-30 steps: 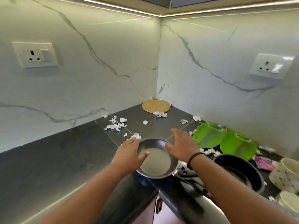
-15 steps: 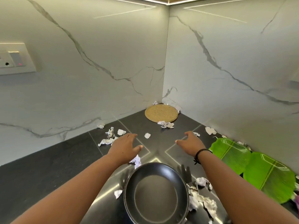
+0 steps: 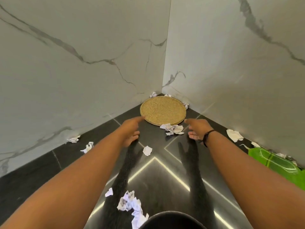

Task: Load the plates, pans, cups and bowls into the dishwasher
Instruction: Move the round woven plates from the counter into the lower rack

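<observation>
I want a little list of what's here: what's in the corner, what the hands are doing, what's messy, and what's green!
corner: round golden plate lying flat on the black counter
left hand: open, fingertip at the plate's left edge
right hand: open, just right of the plate, holding nothing
mess: crumpled paper scraps scattered about
green: plate at the right wall
near edge: dark pan rim

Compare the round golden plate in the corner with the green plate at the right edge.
The golden plate is round with a grainy, speckled face; the green plate is glossy, with pale raised lines. The golden plate shows whole, tucked into the corner where the walls meet; the green plate is cut off by the frame's right edge. Both hands reach toward the golden plate; none nears the green plate. Both lie flat on the dark counter among paper scraps.
</observation>
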